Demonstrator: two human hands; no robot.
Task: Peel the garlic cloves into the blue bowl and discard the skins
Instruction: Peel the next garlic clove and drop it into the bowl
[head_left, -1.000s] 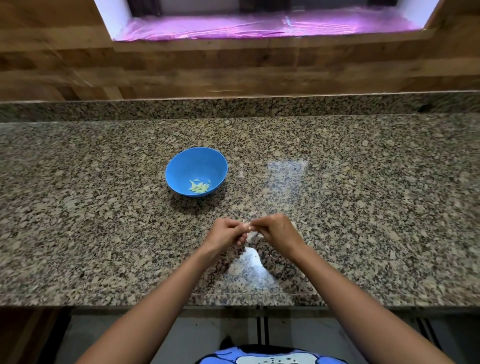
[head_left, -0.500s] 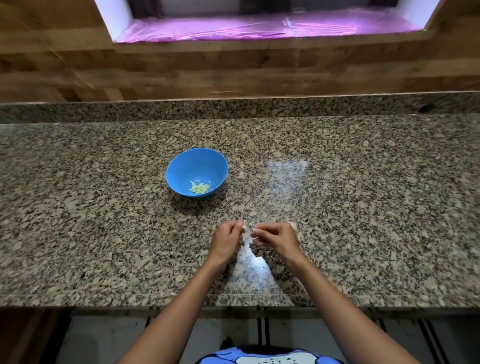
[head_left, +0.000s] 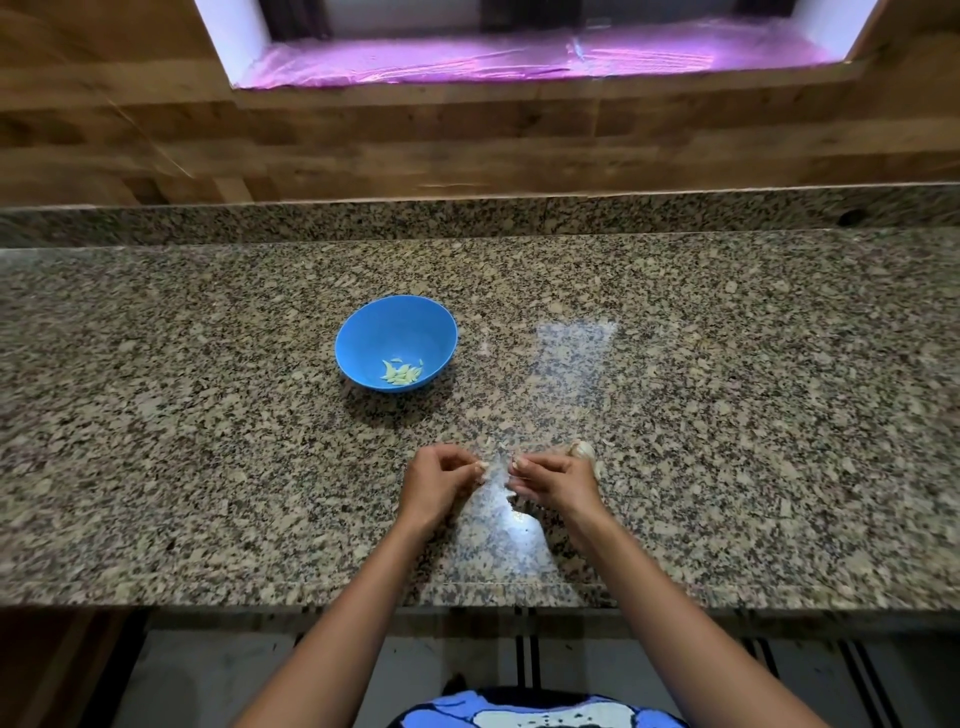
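Both of my grips are hovering low over the speckled granite worktop (head_left: 208, 467), near its front edge. The left grip (head_left: 441, 480) and the right grip (head_left: 556, 480) are facing each other, close but apart, each with fingers curled and fingertips pinched together. Whether a clove or a strip of skin is sitting in either pinch I cannot tell; anything there is too small to make out against the glare. A pale garlic bulb (head_left: 582, 449) is showing just beyond the right knuckles. The blue bowl (head_left: 363, 332) is standing farther back and to the left, well apart from both grips, holding a small heap of peeled cloves (head_left: 402, 371). I am judging a clove to be light, firm and a little slippery once bare, and its skin papery and quick to tear, so I am expecting to pinch the skin at a tip while holding the body gently.
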